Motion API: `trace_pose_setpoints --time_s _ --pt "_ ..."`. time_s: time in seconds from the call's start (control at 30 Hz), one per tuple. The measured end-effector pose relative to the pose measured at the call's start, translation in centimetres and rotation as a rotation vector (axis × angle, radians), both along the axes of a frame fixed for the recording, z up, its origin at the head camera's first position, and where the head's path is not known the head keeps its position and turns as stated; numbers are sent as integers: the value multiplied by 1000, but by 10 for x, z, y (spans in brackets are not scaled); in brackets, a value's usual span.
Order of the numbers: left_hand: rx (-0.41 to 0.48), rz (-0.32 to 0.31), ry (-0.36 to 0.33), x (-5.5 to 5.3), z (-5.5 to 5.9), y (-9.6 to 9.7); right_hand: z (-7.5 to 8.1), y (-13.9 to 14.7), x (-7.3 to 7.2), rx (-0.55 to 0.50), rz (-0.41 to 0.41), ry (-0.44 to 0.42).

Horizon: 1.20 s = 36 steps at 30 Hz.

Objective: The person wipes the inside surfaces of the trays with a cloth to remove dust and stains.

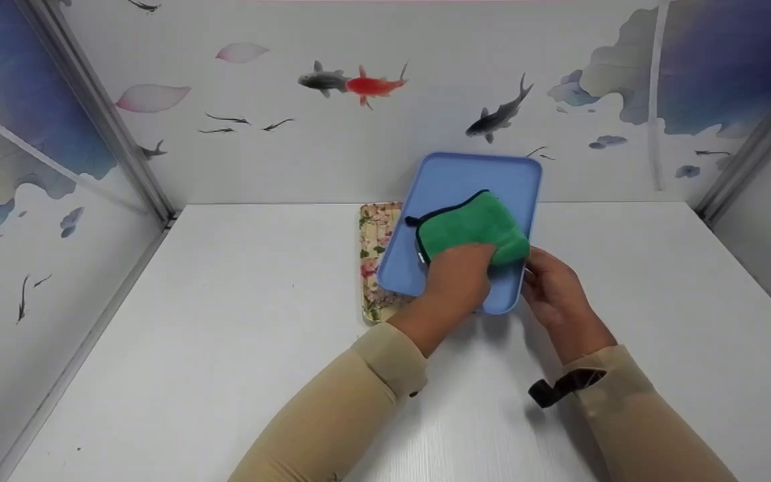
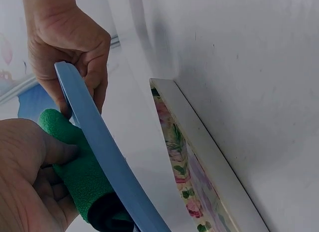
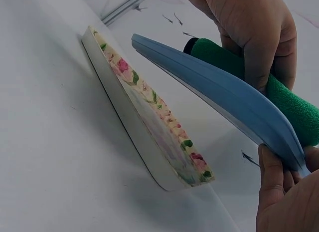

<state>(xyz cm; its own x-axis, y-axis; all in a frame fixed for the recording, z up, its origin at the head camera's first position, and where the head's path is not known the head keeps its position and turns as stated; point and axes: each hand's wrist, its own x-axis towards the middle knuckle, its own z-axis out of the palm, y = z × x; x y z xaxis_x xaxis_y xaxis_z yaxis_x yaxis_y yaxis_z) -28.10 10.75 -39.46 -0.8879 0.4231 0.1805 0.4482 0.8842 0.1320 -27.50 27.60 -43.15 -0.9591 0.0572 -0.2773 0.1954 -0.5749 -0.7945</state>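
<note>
A blue tray point(image 1: 477, 175) is held up off the table and tilted, its inner side toward the head camera. My right hand point(image 1: 557, 294) grips its right edge, and the right wrist view shows fingers beneath the rim. On the tray's inner face lies a green cloth point(image 1: 469, 226) with black edging, folded over. My left hand point(image 1: 460, 276) holds this cloth against the tray, thumb and fingers bent around it in the left wrist view. Below and to the left, a flower-patterned tray point(image 1: 373, 251) rests on the table, partly hidden by the blue one.
The white table point(image 1: 238, 321) meets a white back wall point(image 1: 258, 167) painted with fish and petals. Side panels with metal corner posts point(image 1: 94, 87) stand at left and right. A black strap point(image 1: 566, 387) sits on the right sleeve's cuff.
</note>
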Motion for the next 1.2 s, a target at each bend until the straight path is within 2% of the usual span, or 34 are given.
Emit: trace_pose_setpoints --time_s 0.27,0.67,0.97,1.2 --pt "-98 -72 87 0 -1 2 2 0 -1 -16 -15 -5" --pt "-249 -137 86 -3 5 -7 2 0 -1 -27 -10 -11" --pt "-368 -170 159 -9 3 -18 -3 0 3 13 19 10" --pt "-336 -156 225 -23 6 -31 1 -2 2 12 2 -3"
